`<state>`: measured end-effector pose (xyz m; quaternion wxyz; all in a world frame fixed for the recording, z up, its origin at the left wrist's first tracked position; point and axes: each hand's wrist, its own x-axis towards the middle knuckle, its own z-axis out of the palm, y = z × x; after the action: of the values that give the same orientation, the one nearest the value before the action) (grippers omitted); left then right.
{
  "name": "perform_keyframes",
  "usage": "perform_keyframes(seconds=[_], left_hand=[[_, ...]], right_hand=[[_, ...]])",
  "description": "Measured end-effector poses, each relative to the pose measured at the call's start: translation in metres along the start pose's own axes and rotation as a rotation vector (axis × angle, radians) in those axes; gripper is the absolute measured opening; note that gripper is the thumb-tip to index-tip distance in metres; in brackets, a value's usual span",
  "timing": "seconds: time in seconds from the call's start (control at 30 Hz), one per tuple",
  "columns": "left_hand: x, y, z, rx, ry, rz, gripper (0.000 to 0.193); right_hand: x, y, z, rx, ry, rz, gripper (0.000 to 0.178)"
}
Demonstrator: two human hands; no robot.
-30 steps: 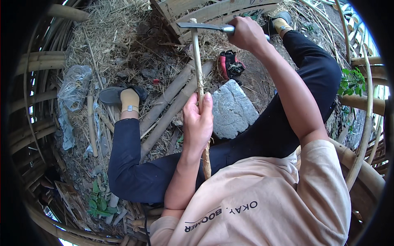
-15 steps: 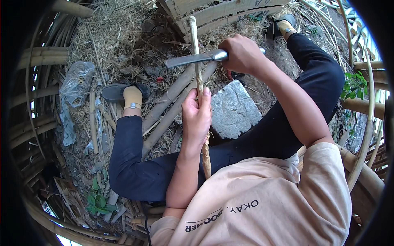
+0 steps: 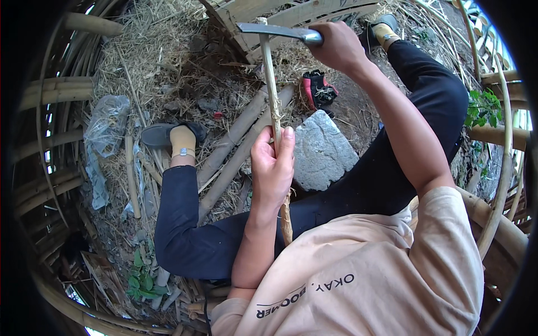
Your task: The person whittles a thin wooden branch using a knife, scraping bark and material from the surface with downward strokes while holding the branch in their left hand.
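Note:
A long, partly peeled wooden stick points away from my body, its near end against my shirt. My left hand is closed around its middle, thumb along the side. In my right hand is the handle of a knife with a long grey metal blade. The blade lies across the stick close to its far tip. Rough shavings cling to the stick just beyond my left hand. Most of the knife's handle is hidden in my right fist.
A pale stone block sits between my legs, with a red and black glove-like item beyond it. Bamboo poles lie left of the stick. A slatted wooden crate stands ahead. Clear plastic lies on the straw at left.
The knife has moved away from me along the stick, from its middle part to near its far tip. The red and black item has come into fuller view.

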<state>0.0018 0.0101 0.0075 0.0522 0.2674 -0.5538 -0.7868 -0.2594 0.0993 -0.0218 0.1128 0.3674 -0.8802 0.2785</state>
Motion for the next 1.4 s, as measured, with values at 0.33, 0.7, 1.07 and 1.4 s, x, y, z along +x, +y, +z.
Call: perform_keyframes(seconds=[0.33, 0.7, 1.07, 1.4], left_hand=[[0.014, -0.020, -0.020, 0.125, 0.090, 0.005, 0.018], [-0.001, 0.003, -0.001, -0.013, -0.007, -0.019, 0.016], [0.016, -0.019, -0.018, 0.154, 0.099, 0.039, 0.015], [0.014, -0.025, -0.016, 0.246, 0.154, 0.093, 0.016]], right_hand=[[-0.022, -0.046, -0.005, -0.022, -0.408, -0.101, 0.014], [0.001, 0.005, -0.008, -0.068, -0.054, 0.064, 0.014], [-0.030, -0.050, -0.015, -0.037, -0.450, -0.125, 0.014], [-0.040, -0.050, 0.004, -0.063, -0.430, -0.027, 0.015]])
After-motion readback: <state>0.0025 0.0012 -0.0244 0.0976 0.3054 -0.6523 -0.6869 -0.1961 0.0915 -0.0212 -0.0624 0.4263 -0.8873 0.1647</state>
